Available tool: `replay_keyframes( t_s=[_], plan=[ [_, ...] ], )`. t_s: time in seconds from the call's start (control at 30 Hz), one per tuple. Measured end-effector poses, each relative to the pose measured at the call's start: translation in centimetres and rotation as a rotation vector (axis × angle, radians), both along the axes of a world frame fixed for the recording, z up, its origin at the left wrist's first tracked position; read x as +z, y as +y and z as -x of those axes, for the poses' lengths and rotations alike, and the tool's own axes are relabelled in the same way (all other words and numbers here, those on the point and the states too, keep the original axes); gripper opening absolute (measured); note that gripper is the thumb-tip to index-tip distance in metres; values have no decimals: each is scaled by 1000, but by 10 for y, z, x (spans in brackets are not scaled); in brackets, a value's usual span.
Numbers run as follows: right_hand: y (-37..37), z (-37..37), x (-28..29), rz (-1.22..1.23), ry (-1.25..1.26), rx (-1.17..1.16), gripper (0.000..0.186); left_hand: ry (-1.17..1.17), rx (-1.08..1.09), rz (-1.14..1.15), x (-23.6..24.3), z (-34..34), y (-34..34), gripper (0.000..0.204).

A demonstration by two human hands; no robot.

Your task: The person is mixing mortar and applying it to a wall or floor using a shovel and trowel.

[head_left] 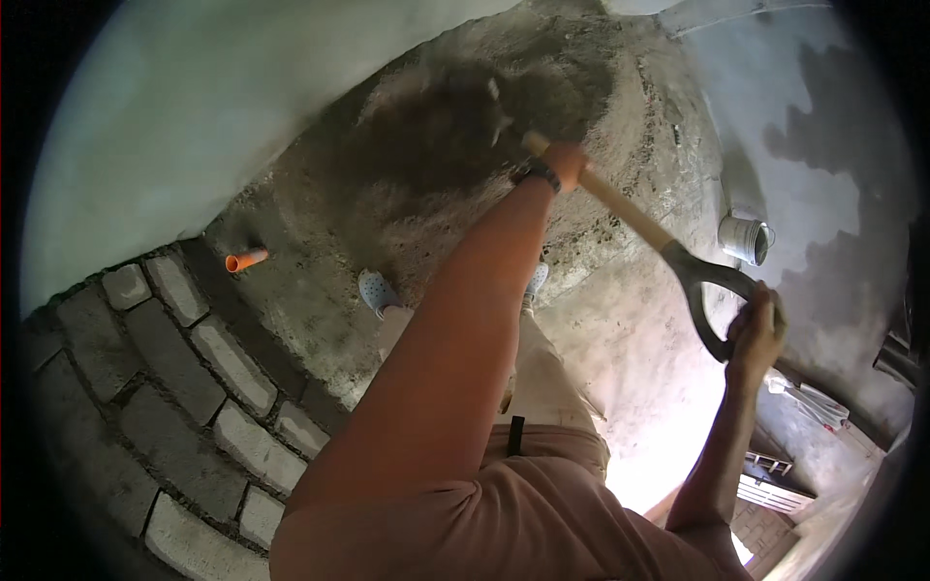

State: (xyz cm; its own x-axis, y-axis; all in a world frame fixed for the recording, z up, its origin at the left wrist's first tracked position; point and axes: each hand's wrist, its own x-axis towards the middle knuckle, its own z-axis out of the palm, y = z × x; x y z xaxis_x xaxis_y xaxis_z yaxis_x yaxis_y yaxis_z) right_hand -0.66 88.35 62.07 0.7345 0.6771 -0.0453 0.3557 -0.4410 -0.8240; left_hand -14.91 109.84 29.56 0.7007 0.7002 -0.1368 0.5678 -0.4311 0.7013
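Note:
With both hands I hold a shovel [625, 205] that slants across the view, its wooden shaft running up and to the left. My left hand [569, 163], a dark band on its wrist, is closed round the shaft near its lower end. At the other end my right hand [759, 332] is wrapped round the crossbar of the dark D-shaped handle. The blade end is smeared by motion and lies over a dark, damp heap of loose material [426, 131], perhaps mortar or sand. How much the blade carries, I cannot tell.
An orange pipe stub [246, 259] sticks up from the floor at left. A block wall [174, 358] stands at lower left, a pale plastered wall [194, 116] beyond it. A white bucket [744, 240] lies tilted by the right wall. My feet in light clogs [378, 292] stand before the heap.

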Motion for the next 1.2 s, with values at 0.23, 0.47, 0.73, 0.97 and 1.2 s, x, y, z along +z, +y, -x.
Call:
replay_keyframes(
  t_s=[0.23,0.47,0.73,0.97,1.2],
  plan=[
    [3,-4,-24,129,301,54,27,78,-16,76,-59,51,-60,23],
    [-38,-35,-27,98,204,114,28,62,-36,8,-6,70,-67,24],
    [-20,14,-91,28,-46,816,30,98,211,-256,-52,169,-70,14],
    [-16,-63,-10,102,-189,1200,26,-32,491,-138,-2,77,-130,16],
    [5,-98,92,-270,-302,1075,19,-192,508,-238,99,31,-154,21]
  ],
)
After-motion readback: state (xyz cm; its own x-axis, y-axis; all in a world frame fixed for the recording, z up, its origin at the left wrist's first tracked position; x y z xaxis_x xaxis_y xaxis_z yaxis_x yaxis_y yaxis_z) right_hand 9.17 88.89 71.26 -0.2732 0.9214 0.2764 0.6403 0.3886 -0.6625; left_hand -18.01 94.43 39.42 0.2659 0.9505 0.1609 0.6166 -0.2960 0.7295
